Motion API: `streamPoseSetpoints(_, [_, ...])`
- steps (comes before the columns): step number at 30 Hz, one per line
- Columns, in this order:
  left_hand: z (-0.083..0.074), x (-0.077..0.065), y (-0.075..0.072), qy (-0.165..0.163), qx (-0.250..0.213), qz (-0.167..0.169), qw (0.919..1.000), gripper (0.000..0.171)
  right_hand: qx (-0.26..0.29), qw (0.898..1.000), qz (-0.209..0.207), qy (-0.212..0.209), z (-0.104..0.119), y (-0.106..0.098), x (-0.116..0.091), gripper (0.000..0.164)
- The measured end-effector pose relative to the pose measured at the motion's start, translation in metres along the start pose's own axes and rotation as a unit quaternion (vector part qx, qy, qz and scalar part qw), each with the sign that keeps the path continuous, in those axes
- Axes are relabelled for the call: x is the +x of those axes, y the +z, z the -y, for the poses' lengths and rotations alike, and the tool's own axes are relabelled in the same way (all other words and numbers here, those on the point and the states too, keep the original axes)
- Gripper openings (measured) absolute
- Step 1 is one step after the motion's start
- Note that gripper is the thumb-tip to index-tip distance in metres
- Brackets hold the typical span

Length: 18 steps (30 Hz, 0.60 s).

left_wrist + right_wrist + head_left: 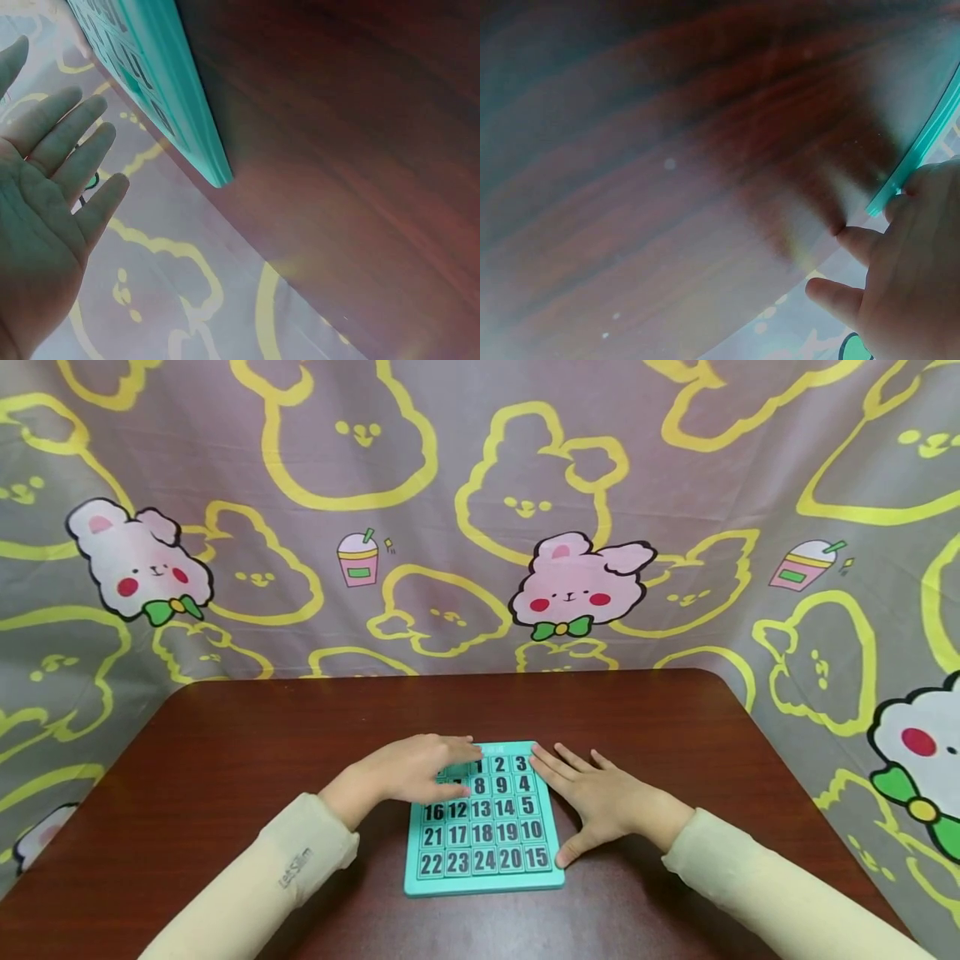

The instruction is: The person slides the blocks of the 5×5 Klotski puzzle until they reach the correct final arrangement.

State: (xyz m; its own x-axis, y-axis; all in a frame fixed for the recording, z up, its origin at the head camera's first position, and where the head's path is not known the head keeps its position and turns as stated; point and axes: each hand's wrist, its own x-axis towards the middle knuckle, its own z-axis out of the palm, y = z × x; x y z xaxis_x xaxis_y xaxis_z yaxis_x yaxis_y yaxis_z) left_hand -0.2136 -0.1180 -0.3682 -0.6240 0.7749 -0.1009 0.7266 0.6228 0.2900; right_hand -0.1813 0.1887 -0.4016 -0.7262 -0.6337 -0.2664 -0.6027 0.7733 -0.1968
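Observation:
A turquoise sliding number puzzle (483, 885) lies flat on the table, its square tiles printed with black numbers. My left hand (416, 770) reaches over the puzzle's upper left corner and hides the tiles there. In the left wrist view the left hand (45, 195) has its fingers spread and nothing in its palm. My right hand (611, 797) rests along the puzzle's right side, fingertips at the upper right corner and thumb by the lower right one. From the right wrist, the right hand (915, 262) shows spread fingers beside the turquoise edge (919, 154).
The dark reddish-brown table (262, 735) has rounded far corners. Behind it and at both sides hangs a curtain (450, 527) with yellow outlines, rabbit faces and drink cups.

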Motion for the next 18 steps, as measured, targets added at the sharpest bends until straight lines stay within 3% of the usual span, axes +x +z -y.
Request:
streamPoseSetpoints(8, [-0.003,0.013,0.000,-0.002,-0.006,0.021,0.9998,0.058,0.002,1.000,0.003,0.002,0.000,0.000,0.001,0.135])
streamPoseSetpoints(18, [0.002,0.013,0.006,0.006,-0.006,0.022,0.9997,0.054,0.002,1.000,0.003,0.004,0.000,0.000,0.001,0.135])
